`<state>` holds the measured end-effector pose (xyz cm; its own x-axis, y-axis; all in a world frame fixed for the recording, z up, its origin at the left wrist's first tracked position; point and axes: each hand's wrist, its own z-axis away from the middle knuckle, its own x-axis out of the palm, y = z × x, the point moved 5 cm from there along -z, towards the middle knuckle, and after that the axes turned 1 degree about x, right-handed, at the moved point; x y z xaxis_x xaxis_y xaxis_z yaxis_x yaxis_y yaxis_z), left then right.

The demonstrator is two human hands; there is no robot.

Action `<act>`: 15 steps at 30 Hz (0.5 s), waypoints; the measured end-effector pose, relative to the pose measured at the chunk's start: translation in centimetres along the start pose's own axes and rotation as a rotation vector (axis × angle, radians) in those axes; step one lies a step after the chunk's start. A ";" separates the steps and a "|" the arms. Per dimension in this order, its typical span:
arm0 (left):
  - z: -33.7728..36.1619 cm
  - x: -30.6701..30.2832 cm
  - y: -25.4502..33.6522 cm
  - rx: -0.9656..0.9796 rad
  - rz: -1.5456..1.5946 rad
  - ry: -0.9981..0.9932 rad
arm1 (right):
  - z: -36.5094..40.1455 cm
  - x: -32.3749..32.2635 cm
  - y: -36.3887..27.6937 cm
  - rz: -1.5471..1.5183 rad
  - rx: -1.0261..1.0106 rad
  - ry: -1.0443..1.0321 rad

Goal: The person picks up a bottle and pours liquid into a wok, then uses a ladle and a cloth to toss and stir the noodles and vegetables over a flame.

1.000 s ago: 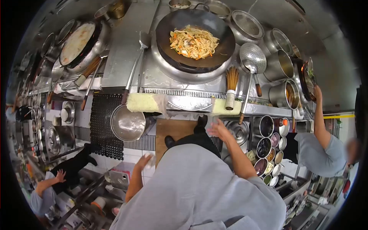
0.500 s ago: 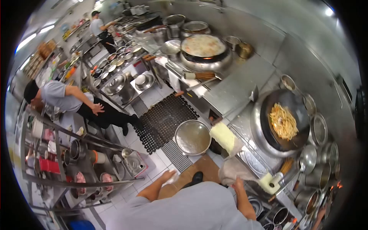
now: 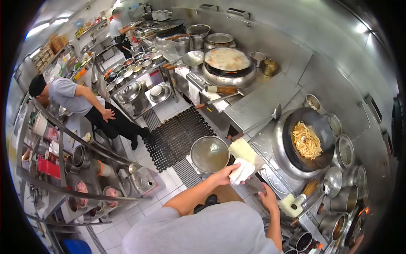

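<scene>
One white cloth [image 3: 244,170], bunched in the closed fingers of the left hand [image 3: 223,174] at the front edge of the stove [image 3: 265,166], trailing toward the wok [image 3: 326,122], right hand [image 3: 269,196] just beside it, grip too blurred to tell.

Left hand [image 3: 223,174] grips white cloth [image 3: 242,170] at 6 o'clock, beside steel bowl [image 3: 209,154]. Right hand [image 3: 269,197] at 5 o'clock, grip unclear. Noodle wok [image 3: 308,142] at 3 o'clock.

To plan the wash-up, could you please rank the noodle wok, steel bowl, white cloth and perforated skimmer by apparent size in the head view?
1. noodle wok
2. steel bowl
3. white cloth in the left hand and perforated skimmer look about alike, so unranked.
</scene>
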<state>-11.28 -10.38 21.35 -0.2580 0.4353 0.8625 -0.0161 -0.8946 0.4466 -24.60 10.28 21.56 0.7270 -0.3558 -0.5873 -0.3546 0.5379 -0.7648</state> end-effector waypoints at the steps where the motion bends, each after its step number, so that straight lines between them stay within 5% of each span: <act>1: -0.5 0.7 -0.6 -0.018 -0.034 -0.069 | 0.0 -0.7 -1.0 0.023 -0.088 0.015; 4: -1.5 1.0 -3.3 -0.006 -0.324 -0.104 | 1.9 -3.0 -0.6 0.095 -0.181 0.056; 9: 0.8 3.0 -8.2 -0.200 0.352 -0.200 | 8.8 -7.3 9.0 -0.012 0.009 0.309; 11: 1.4 4.1 -9.1 -0.082 0.393 -0.294 | 12.1 -8.7 14.0 -0.122 0.027 0.395; 13: 2.7 6.8 -9.3 -0.053 0.333 -0.172 | 16.2 -9.4 18.2 0.370 0.096 0.883; 14: 3.6 7.4 -9.7 -0.027 0.300 -0.051 | 17.9 -9.8 19.6 0.189 0.298 0.897; 15: 4.0 8.3 -9.7 -0.018 0.251 -0.111 | 18.8 -9.2 22.9 0.098 0.280 1.000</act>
<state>-9.40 2.29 25.18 -0.1486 0.2074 0.9669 0.0174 -0.9771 0.2123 -28.36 40.28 14.44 -0.1621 -0.7029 -0.6926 -0.1436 0.7112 -0.6881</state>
